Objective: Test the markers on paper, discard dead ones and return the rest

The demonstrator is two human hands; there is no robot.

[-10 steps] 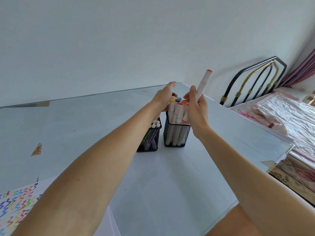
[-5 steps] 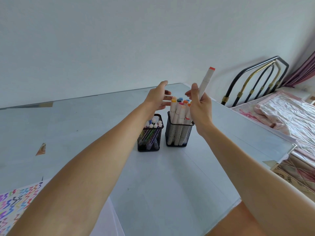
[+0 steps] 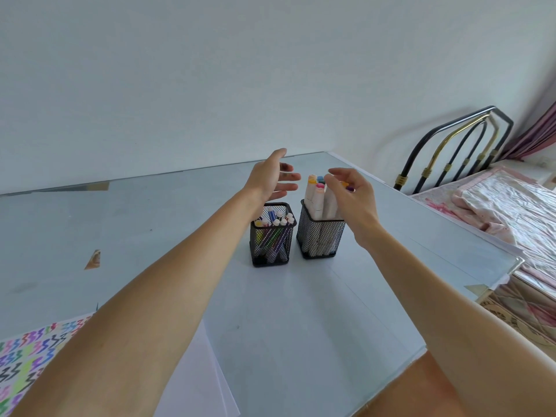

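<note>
Pale grey tabletop carries two mesh holders, side by side at the far centre. Right hand hovers at the thick markers standing in the right holder, fingers loosely curled, gripping nothing visible. Left hand, fingers spread, hangs above the left holder. Test paper lies near left, within reach.

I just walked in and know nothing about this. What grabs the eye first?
Two black mesh cups full of markers stand side by side mid-table. Both hands hover above them, the left hand open, the right hand over the taller white markers. A sheet of colourful zigzag scribbles lies at the near left.
</note>
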